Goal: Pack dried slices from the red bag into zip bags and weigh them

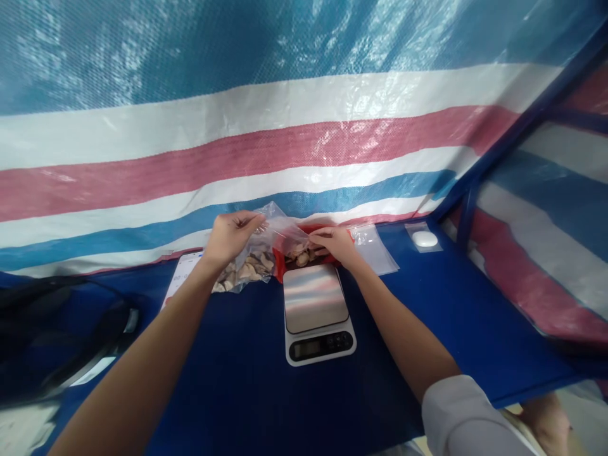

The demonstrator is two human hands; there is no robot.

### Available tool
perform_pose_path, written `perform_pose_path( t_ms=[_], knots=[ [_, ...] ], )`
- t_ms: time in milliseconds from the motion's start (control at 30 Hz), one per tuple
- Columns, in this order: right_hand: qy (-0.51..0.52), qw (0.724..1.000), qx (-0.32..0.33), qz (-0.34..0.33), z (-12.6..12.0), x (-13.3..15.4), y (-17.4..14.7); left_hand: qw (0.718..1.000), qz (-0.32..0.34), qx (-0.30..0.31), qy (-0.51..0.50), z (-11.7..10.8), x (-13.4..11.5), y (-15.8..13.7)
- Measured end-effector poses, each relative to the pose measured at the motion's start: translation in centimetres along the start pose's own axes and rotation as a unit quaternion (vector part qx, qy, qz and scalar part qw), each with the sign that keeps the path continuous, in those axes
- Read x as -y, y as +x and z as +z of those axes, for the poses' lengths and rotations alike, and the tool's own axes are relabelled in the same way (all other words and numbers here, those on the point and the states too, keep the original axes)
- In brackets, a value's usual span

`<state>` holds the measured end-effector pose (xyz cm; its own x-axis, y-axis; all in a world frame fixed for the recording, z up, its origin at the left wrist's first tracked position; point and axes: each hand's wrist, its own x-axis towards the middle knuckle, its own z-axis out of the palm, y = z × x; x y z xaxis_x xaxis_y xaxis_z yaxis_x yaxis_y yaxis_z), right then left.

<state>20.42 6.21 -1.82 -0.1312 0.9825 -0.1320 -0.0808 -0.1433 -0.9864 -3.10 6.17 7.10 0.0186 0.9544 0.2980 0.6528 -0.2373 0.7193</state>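
Observation:
My left hand point(235, 231) is closed, pinching thin clear plastic of a plastic bag point(285, 229) that stretches across to the other side. My right hand point(335, 244) has its fingers together at the other end of this plastic, over a red bag point(279, 261). Pale dried slices point(304, 254) lie in the red bag's opening. Below my left hand sits a clear bag of larger dried slices point(247, 271); whether the held plastic belongs to it I cannot tell. Just in front stands a white kitchen scale point(317, 310) with a bare metal plate.
A phone point(179, 273) lies left of the bags. Flat clear bags point(380, 248) lie to the right, and a white oval object point(424, 239) in clear plastic farther right. A black strap point(107, 335) is at left. Striped sheeting point(285, 149) walls the blue table's point(228, 373) back.

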Motion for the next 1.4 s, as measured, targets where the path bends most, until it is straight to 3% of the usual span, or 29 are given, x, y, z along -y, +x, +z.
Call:
perform_pose_path(
  t_ms=[233,333,433,533,667,833,967,1067,1133,1200,1300,1400],
  knots=[
    [-0.005,0.999,0.022,-0.039,0.4,1.2,-0.9,0.996,-0.034,0.045,-0.070,-1.5,-0.3,0.0],
    [-0.016,0.998,0.030,-0.057,0.2,2.0,-1.5,0.994,-0.020,0.082,-0.069,-1.9,-1.0,-0.2],
    [-0.007,0.997,0.023,-0.073,-0.3,2.4,-2.3,0.996,-0.014,0.063,-0.065,-1.4,-1.3,-1.1],
    [0.035,0.997,-0.025,-0.068,-1.0,2.2,-3.4,0.990,-0.043,0.024,-0.135,0.0,-1.1,-2.8],
    [0.068,0.992,-0.077,-0.075,-1.5,1.5,-5.3,0.958,-0.079,-0.014,-0.274,2.5,-0.7,-5.5],
    [0.016,0.988,-0.087,-0.128,-1.6,0.8,-7.5,0.910,-0.119,-0.041,-0.396,5.3,-1.7,-8.7],
    [0.001,0.984,-0.095,-0.148,-2.2,0.1,-8.5,0.869,-0.170,-0.037,-0.464,6.6,-2.6,-10.8],
    [-0.001,0.985,-0.102,-0.142,-3.1,-0.3,-9.1,0.853,-0.186,-0.013,-0.487,6.8,-2.0,-11.7],
    [-0.010,0.986,-0.098,-0.138,-3.6,-0.4,-9.7,0.865,-0.172,0.006,-0.472,6.5,-1.3,-11.8],
    [-0.028,0.987,-0.082,-0.132,-4.1,-0.4,-10.1,0.900,-0.128,0.012,-0.417,5.8,-0.7,-11.6],
    [-0.056,0.988,-0.049,-0.134,-4.5,-0.3,-10.5,0.960,-0.040,0.019,-0.275,4.5,-0.9,-10.8],
    [-0.087,0.985,-0.017,-0.146,-4.5,-0.1,-10.6,0.991,0.057,0.057,-0.105,3.7,-2.5,-9.8]
  ],
)
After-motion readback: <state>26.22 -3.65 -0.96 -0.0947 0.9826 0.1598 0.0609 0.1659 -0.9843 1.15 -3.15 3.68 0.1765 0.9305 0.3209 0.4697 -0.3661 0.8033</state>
